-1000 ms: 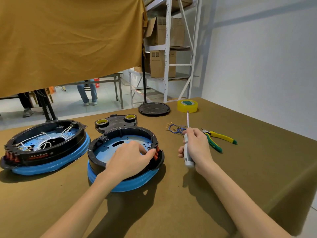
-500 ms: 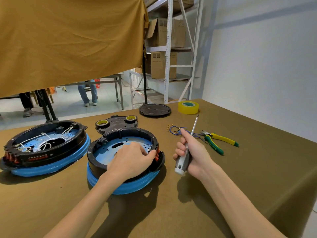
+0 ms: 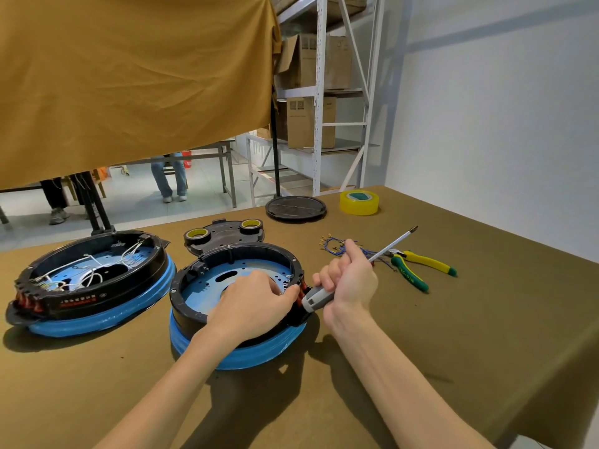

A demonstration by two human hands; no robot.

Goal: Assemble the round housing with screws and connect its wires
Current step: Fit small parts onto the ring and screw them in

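Note:
A round black housing [image 3: 207,260] with a blue base and blue inner plate sits in front of me. My left hand [image 3: 256,303] lies over its right rim, fingertips pinching at the red terminals there; what they hold is hidden. My right hand [image 3: 348,280] grips a grey-handled screwdriver [image 3: 382,252] just right of the housing, handle down towards the rim, tip pointing up and right. A bundle of blue wires [image 3: 334,246] with metal terminals lies behind that hand.
A second housing [image 3: 94,286] with white wires stands at the left. Behind are a black cover plate [image 3: 223,236] carrying two tape rolls, a black disc [image 3: 295,207], a yellow tape roll [image 3: 359,202], and green-yellow pliers [image 3: 421,268] at right. People stand beyond the table.
My right hand has tilted the screwdriver from upright to slanting right and moved left towards the housing rim. My left hand stays on the rim.

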